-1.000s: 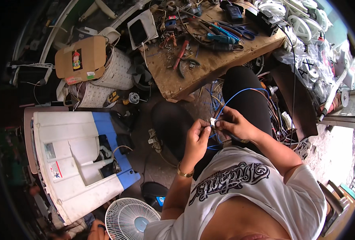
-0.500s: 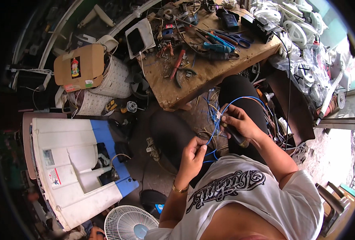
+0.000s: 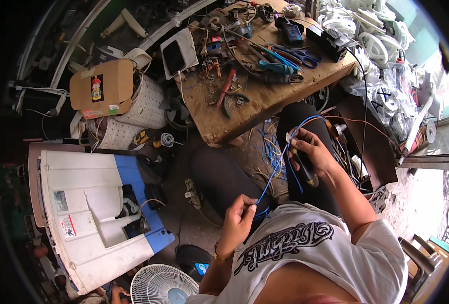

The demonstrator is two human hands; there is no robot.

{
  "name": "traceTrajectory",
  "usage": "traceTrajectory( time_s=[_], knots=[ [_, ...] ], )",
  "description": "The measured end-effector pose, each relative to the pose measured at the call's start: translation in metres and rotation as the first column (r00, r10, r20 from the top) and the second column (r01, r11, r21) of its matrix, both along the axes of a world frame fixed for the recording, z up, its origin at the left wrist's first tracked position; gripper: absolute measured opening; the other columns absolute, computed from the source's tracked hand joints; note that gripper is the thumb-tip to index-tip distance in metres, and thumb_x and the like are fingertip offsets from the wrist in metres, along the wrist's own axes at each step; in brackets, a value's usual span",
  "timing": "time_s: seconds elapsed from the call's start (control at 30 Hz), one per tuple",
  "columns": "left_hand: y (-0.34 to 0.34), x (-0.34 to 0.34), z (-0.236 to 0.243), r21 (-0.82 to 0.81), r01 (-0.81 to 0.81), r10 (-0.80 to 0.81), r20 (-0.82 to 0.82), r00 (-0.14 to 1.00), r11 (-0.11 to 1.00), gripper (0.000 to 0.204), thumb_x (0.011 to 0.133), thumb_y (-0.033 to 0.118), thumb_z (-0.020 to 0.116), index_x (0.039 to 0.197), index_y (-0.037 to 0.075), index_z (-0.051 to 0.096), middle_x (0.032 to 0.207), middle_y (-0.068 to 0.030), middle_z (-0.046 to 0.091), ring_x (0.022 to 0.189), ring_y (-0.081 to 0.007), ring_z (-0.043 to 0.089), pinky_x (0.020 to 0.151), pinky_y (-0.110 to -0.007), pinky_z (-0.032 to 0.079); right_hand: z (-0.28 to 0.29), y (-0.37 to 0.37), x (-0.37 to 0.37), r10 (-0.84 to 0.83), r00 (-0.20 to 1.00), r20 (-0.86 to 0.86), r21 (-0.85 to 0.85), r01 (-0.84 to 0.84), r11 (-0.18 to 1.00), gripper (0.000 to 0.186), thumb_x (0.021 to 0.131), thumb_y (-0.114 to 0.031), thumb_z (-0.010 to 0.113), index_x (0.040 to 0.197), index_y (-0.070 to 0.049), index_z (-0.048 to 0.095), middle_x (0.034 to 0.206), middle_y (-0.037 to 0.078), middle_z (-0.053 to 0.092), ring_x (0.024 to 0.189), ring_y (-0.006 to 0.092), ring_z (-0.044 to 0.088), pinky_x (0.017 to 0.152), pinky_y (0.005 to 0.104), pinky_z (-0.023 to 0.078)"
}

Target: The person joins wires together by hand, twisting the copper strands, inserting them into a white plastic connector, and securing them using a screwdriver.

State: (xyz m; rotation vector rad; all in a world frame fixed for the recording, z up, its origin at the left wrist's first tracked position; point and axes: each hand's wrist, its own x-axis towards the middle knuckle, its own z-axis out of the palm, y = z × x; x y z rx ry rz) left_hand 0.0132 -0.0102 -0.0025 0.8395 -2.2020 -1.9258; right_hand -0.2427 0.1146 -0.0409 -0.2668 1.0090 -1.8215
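The blue wire [image 3: 274,172] runs taut between my hands, its long axis slanting from lower left up to upper right, over my dark-trousered lap; it is thin, bright blue, and near its upper end it arcs over toward the bench [image 3: 265,96]; more blue wire lies in a loose tangle on the floor below it. My left hand [image 3: 238,223] is closed, fingertips pinched on the wire's lower end; my right hand [image 3: 310,152] is curled shut round a dark-handled tool [image 3: 304,167] with a yellowish butt, handle pointing down and right, and its fingertips also nip the wire at a small white piece [image 3: 289,136]; I cannot tell what that piece is.
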Motion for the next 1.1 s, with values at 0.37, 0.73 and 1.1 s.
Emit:
traceTrajectory(
  time_s=[0.37,0.73,1.1],
  knots=[
    [0.013,0.014,0.002,-0.002,-0.063,0.063,-0.012,0.998,0.998,0.007,0.097,0.006,0.056,0.097,-0.001,0.057,0.070,0.0022,0.052,0.064,-0.0016,0.040,0.056,-0.020,0.035,-0.002,-0.001,-0.009,-0.029,0.998,-0.051,0.062,0.033,0.998,0.017,0.097,-0.016,0.056,0.108,-0.004,0.054,0.074,0.009,0.061,0.050,0.0152,0.056,0.046,0.0253,0.047],
    [-0.005,-0.075,0.008,0.394,0.057,0.019,-0.187,0.982,0.917,0.021,0.103,0.021,0.050,0.114,0.004,0.052,0.071,0.0042,0.044,0.053,-0.0016,0.037,0.046,-0.019,0.035,0.043,0.003,0.017,0.182,0.793,-0.582,0.204,-0.074,0.976,0.039,0.094,-0.023,0.065,0.123,0.000,0.052,0.093,0.006,0.062,0.085,0.0148,0.059,0.073,0.0290,0.050],
    [-0.003,-0.061,-0.008,0.441,0.071,0.021,-0.201,0.979,0.895,0.024,0.103,0.025,0.051,0.103,0.003,0.060,0.060,0.0084,0.034,0.047,-0.0004,0.027,0.042,-0.018,0.027,0.017,0.025,-0.068,0.041,0.243,-0.969,0.165,0.516,0.841,0.045,0.080,-0.018,0.072,0.119,0.001,0.060,0.111,0.021,0.066,0.101,0.0366,0.064,0.086,0.0390,0.049]
  ],
)
